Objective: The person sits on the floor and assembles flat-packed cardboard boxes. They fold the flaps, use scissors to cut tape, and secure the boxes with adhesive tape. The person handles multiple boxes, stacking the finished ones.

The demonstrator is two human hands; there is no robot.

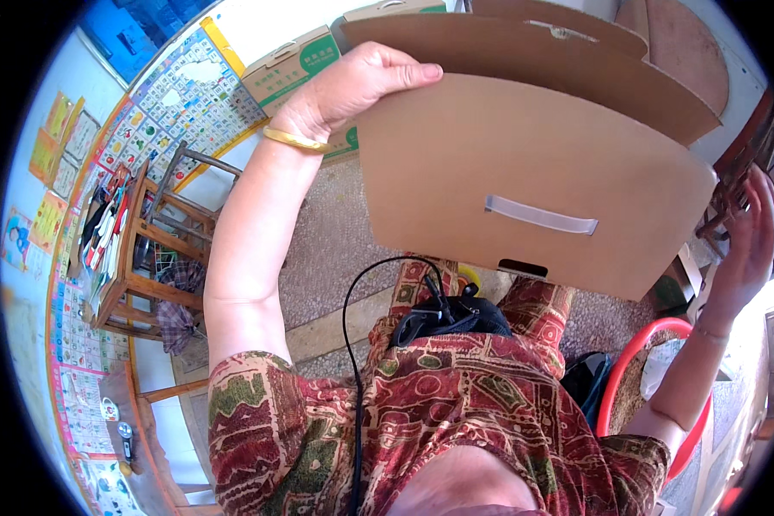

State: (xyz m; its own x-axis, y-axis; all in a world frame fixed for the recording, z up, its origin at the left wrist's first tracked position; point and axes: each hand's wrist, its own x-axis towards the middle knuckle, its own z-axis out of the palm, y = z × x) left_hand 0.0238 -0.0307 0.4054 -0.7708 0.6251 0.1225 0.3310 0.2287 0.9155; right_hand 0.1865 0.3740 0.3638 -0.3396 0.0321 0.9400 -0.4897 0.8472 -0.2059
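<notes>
A large plain cardboard box (507, 155) stands up in front of me with its top flaps apart. On its near panel are a pale strip (542, 215) and a dark slot-shaped hand hole (523, 267). My left hand (361, 82), with a yellow bangle at the wrist, grips the box's upper left edge. Its thumb lies over the near panel; the other fingers are mostly hidden. Beyond the box's right edge, my right hand (752, 228) is raised with fingers stretched out. It seems apart from the box and holds nothing I can see.
Green-and-tan cartons (292, 73) stand against the far wall. To the left is a wooden chair (146, 249) piled with things. A red-rimmed basin (619, 378) holding brown material lies by my right forearm. A black cable (349, 344) runs down my front from a dark pouch (447, 320).
</notes>
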